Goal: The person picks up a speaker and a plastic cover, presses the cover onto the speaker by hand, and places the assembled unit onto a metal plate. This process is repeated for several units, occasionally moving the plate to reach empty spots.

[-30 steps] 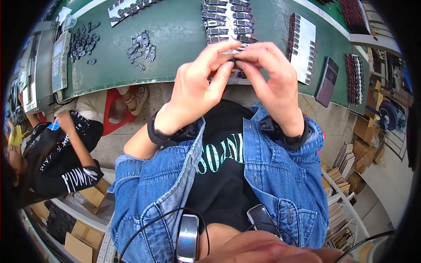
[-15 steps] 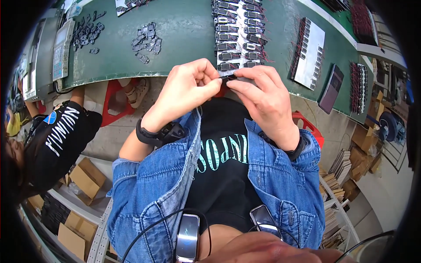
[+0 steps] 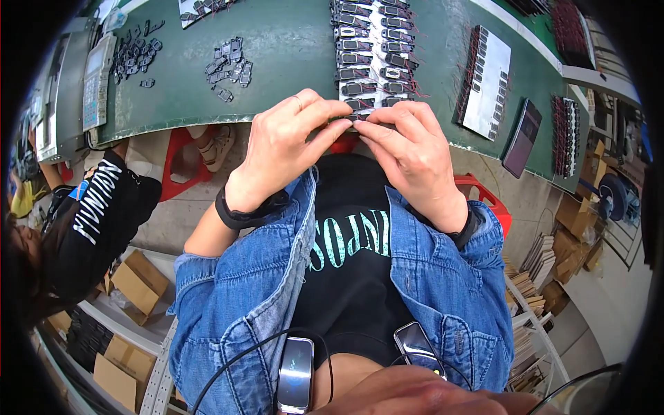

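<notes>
At the table's near edge my left hand (image 3: 289, 138) and my right hand (image 3: 413, 146) meet, thumbs and forefingers pinched. Between the fingertips is a small dark part (image 3: 356, 118), mostly covered by them, so its kind does not show. Just beyond my fingers, a white strip (image 3: 377, 59) runs away from me with two rows of small black speaker modules (image 3: 357, 89) on it. Thin red wires stick out from the modules on the right side. Both hands are closest to the near end of this strip.
Loose black plastic pieces lie in two piles (image 3: 232, 62) (image 3: 138, 55) on the green table (image 3: 290, 41). To the right are a white board (image 3: 487, 86) with small modules, a phone (image 3: 521, 138) and another wired row (image 3: 566, 135). A person (image 3: 97, 214) sits at left.
My left hand has turned slightly, its forefinger now stretched toward the right hand. The light-coloured edge seen between the fingertips no longer shows; only a dark part does.
</notes>
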The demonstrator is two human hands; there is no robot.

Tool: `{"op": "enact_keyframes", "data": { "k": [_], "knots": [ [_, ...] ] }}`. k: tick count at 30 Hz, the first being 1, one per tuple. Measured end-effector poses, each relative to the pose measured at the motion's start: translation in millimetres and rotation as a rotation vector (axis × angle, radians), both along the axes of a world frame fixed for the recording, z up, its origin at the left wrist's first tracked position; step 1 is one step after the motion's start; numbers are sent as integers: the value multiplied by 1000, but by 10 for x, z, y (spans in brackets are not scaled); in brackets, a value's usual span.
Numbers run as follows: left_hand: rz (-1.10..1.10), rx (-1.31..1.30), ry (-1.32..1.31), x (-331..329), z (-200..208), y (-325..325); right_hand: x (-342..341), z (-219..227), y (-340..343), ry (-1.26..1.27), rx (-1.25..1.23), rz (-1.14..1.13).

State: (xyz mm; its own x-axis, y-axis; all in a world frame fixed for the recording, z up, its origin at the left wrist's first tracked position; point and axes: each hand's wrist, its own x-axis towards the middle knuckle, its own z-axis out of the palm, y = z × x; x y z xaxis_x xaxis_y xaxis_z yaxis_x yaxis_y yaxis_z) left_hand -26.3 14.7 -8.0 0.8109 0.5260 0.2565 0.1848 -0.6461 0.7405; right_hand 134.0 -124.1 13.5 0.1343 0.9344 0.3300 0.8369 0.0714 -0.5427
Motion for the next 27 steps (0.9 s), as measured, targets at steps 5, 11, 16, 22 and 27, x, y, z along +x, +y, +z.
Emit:
{"op": "enact_keyframes", "data": {
  "k": [5, 11, 16, 22, 27],
  "knots": [
    [20, 286, -25, -95, -15, -3, 166, 79, 45, 33, 42, -99],
    [-93, 470, -166, -7, -90, 46, 591, -55, 255, -88, 57, -184],
    [-93, 442, -154, -17, -94, 46, 661, -107, 272, -140, 51, -133],
    [-119, 426, -158, -10, -69, 79, 680, -107, 264, -125, 61, -99],
    [-131, 409, -122, -25, -79, 130, 829, 56, -68, -44, 90, -286]
  ]
}}
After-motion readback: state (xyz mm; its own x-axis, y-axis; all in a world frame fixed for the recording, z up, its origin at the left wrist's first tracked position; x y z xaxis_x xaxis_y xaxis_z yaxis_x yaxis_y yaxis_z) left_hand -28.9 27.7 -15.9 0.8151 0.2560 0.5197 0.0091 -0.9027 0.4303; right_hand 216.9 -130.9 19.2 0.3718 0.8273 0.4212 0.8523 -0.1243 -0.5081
